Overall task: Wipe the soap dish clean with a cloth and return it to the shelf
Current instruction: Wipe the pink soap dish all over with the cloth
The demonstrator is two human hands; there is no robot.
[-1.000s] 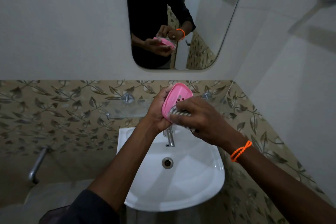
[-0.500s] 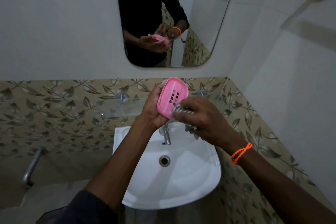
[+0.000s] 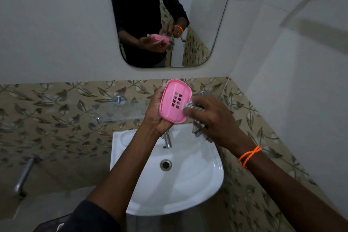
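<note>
A pink oval soap dish (image 3: 172, 94) with drain slots in its middle is tilted toward me above the basin. My left hand (image 3: 155, 117) grips it from the left and underneath. My right hand (image 3: 212, 118) is closed on a grey striped cloth (image 3: 196, 108) and presses it against the dish's lower right rim; part of the cloth hangs below the hand. A glass shelf (image 3: 122, 108) on metal brackets runs along the patterned wall behind the dish, mostly to its left.
A white washbasin (image 3: 197, 179) with a chrome tap (image 3: 167, 140) sits below the hands. A mirror (image 3: 199, 24) hangs above and reflects the person. A metal pipe (image 3: 24, 175) sticks out at lower left. A white wall closes in on the right.
My left hand has turned the dish so more of its inside faces me. The cloth hand has slid from the dish's lower middle to its lower right rim.
</note>
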